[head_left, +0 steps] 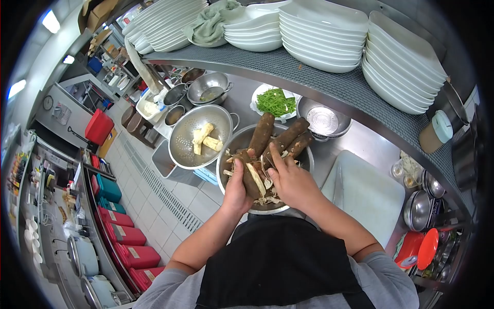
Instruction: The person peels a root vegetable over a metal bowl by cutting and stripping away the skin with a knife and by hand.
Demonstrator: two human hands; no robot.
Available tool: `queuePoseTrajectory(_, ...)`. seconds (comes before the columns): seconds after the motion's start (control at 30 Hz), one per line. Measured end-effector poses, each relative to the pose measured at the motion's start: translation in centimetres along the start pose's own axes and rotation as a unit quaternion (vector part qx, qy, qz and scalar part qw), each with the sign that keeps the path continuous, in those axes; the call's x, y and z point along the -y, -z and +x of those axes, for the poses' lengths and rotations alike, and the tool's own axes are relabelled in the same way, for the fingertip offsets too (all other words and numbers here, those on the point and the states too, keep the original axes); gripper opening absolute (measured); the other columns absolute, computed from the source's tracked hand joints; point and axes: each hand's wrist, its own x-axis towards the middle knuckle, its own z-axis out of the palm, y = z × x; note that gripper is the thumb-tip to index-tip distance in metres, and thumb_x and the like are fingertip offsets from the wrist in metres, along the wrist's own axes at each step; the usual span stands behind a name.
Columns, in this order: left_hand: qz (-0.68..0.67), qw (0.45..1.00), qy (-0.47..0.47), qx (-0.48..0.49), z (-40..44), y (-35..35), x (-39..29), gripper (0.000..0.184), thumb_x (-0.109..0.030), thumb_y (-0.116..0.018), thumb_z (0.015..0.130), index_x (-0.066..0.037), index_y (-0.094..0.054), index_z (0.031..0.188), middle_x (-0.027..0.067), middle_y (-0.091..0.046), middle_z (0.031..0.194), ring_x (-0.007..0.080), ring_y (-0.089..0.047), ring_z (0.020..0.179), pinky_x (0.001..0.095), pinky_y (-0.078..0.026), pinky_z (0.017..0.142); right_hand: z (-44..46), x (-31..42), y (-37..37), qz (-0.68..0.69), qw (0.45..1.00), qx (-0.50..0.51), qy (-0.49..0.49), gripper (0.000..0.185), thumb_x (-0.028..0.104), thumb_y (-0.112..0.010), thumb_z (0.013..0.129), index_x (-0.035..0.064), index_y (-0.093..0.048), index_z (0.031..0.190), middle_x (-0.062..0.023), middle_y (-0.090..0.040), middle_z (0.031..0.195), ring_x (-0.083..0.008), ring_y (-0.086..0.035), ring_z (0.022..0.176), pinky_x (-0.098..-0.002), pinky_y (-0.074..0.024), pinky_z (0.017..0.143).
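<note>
A brown-skinned root (249,181), like cassava, is in my left hand (237,188), whose fingers wrap its left side. One strip along it is bared to pale flesh. My right hand (293,181) bends over the root's right side, fingers curled around something I cannot make out. Both hands are above a large steel bowl (309,160). Several unpeeled roots (263,130) lean on its far rim, and pale peel scraps (267,199) lie inside. Left of the bowl, a steel colander (188,135) contains pale peeled root pieces (206,141).
A white cutting board (368,198) lies to the right. Chopped greens (276,102) on a plate and a steel bowl (324,121) stand behind. Overhead runs a shelf (247,59) with stacked white dishes (324,36). Red bins (126,234) line the floor at left.
</note>
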Motion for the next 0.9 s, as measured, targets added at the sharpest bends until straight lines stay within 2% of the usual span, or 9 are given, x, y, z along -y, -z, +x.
queuePoseTrajectory(0.07, -0.020, 1.000, -0.002, -0.002, 0.0, -0.3, -0.2, 0.061, -0.055, -0.032, 0.106, -0.009, -0.041, 0.144, 0.0125, -0.056, 0.135, 0.0265, -0.057, 0.120, 0.0452, -0.047, 0.105, -0.1, 0.1, 0.2, -0.010, 1.000, 0.000, 0.008, 0.055, 0.029, -0.044, 0.104, 0.0104, -0.034, 0.154, -0.0308, -0.059, 0.120, -0.0455, -0.065, 0.100, -0.0494, -0.0527, 0.087)
queuePoseTrajectory(0.13, -0.026, 0.999, -0.009, -0.017, -0.3, -1.0, -0.5, 0.058, -0.052, -0.031, 0.107, -0.008, -0.041, 0.144, 0.0133, -0.055, 0.137, 0.0275, -0.056, 0.123, 0.0453, -0.045, 0.107, -0.4, 0.2, 0.0, 0.020, 0.995, 0.009, 0.096, 0.057, 0.028, -0.044, 0.104, 0.0098, -0.029, 0.156, -0.0314, -0.059, 0.118, -0.0439, -0.065, 0.098, -0.0497, -0.0532, 0.082)
queuePoseTrajectory(0.23, -0.009, 0.999, -0.031, -0.003, -0.3, -1.8, -0.5, 0.057, -0.051, -0.031, 0.107, -0.008, -0.041, 0.144, 0.0134, -0.053, 0.139, 0.0277, -0.054, 0.126, 0.0452, -0.043, 0.109, -0.2, 0.3, -0.9, 0.068, 0.988, 0.003, 0.138, 0.059, 0.026, -0.042, 0.105, 0.0096, -0.023, 0.158, -0.0325, -0.062, 0.108, -0.0443, -0.066, 0.093, -0.0504, -0.0520, 0.081)
queuePoseTrajectory(0.27, -0.009, 0.999, -0.032, -0.003, -0.4, -2.0, -0.6, 0.057, -0.051, -0.031, 0.107, -0.008, -0.041, 0.144, 0.0134, -0.053, 0.139, 0.0277, -0.054, 0.126, 0.0452, -0.043, 0.109, -0.2, 0.6, -0.8, 0.068, 0.988, 0.003, 0.140, 0.059, 0.026, -0.042, 0.105, 0.0096, -0.023, 0.158, -0.0325, -0.062, 0.108, -0.0443, -0.066, 0.093, -0.0504, -0.0520, 0.081)
queuePoseTrajectory(0.33, 0.018, 0.998, -0.052, -0.010, -0.4, -2.2, -0.5, 0.056, -0.050, -0.030, 0.108, -0.008, -0.041, 0.144, 0.0132, -0.051, 0.141, 0.0276, -0.051, 0.129, 0.0451, -0.041, 0.111, -0.2, 1.3, -0.2, 0.091, 0.990, 0.033, 0.098, 0.058, 0.024, -0.042, 0.104, 0.0054, -0.025, 0.156, -0.0269, -0.068, 0.094, -0.0423, -0.068, 0.080, -0.0516, -0.0531, 0.072)
queuePoseTrajectory(0.47, 0.018, 0.998, -0.066, -0.010, -0.6, -2.3, -0.4, 0.055, -0.049, -0.032, 0.108, -0.009, -0.042, 0.143, 0.0120, -0.052, 0.140, 0.0264, -0.052, 0.129, 0.0446, -0.042, 0.110, 0.1, 0.7, -0.9, 0.111, 0.989, 0.051, 0.089, 0.060, 0.024, -0.042, 0.104, 0.0055, -0.021, 0.157, -0.0272, -0.069, 0.091, -0.0437, -0.068, 0.077, -0.0530, -0.0524, 0.071)
queuePoseTrajectory(0.57, 0.022, 0.998, -0.055, -0.022, -0.8, -2.5, -0.3, 0.055, -0.050, -0.033, 0.107, -0.009, -0.043, 0.142, 0.0115, -0.053, 0.139, 0.0258, -0.053, 0.128, 0.0440, -0.043, 0.109, 0.1, 0.3, -1.7, 0.170, 0.975, -0.005, 0.143, 0.060, 0.021, -0.043, 0.104, 0.0088, -0.021, 0.158, -0.0315, -0.067, 0.096, -0.0467, -0.067, 0.082, -0.0524, -0.0514, 0.076)
queuePoseTrajectory(0.73, 0.031, 0.997, -0.033, -0.065, -0.9, -2.9, -0.1, 0.058, -0.053, -0.033, 0.107, -0.008, -0.043, 0.142, 0.0133, -0.053, 0.138, 0.0260, -0.054, 0.126, 0.0428, -0.045, 0.108, 0.0, 0.4, -2.2, 0.112, 0.982, -0.066, 0.141, 0.052, 0.017, -0.047, 0.102, 0.0087, -0.036, 0.153, -0.0271, -0.068, 0.099, -0.0444, -0.067, 0.085, -0.0498, -0.0528, 0.074)
queuePoseTrajectory(0.9, 0.021, 0.998, 0.004, -0.065, -1.4, -3.8, -0.9, 0.058, -0.051, -0.033, 0.107, -0.005, -0.040, 0.142, 0.0149, -0.053, 0.137, 0.0259, -0.054, 0.126, 0.0421, -0.046, 0.107, 0.5, 0.1, -2.5, 0.134, 0.978, -0.069, 0.143, 0.049, 0.021, -0.049, 0.102, 0.0077, -0.042, 0.149, -0.0244, -0.069, 0.098, -0.0429, -0.067, 0.082, -0.0496, -0.0534, 0.072)
